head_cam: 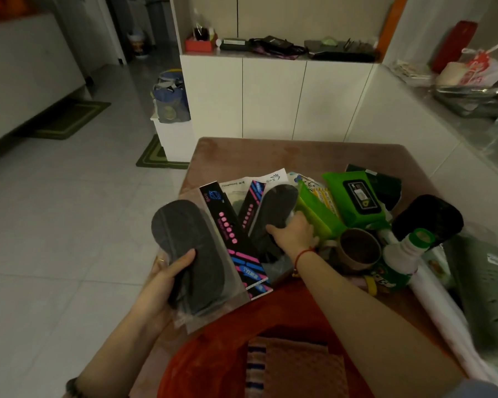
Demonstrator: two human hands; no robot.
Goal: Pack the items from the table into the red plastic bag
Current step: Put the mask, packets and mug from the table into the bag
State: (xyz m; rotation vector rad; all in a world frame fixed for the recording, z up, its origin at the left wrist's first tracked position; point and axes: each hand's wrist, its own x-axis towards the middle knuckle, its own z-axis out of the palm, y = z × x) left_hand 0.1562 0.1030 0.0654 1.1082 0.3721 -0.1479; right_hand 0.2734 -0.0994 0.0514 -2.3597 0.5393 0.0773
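The red plastic bag [222, 349] lies open at the table's near edge, with a folded brown cloth [296, 369] inside. My left hand [167, 280] grips a clear packet of dark insoles [196, 254] with a black and pink card, held over the table's left side. My right hand [293, 234] is closed on a second packet of dark insoles [273, 214] lying on the pile. Beside it are green wet-wipe packs [354, 199], a brown cardboard roll [360, 248], a white bottle with a green cap [403, 254] and a black insole [427, 219].
The brown table [270, 153] stands against a white cabinet [273, 96]. A grey perforated mat [483, 294] and white plastic sheet [440, 311] lie at the right. A counter with bags [472, 67] runs along the right wall. Tiled floor [55, 225] lies to the left.
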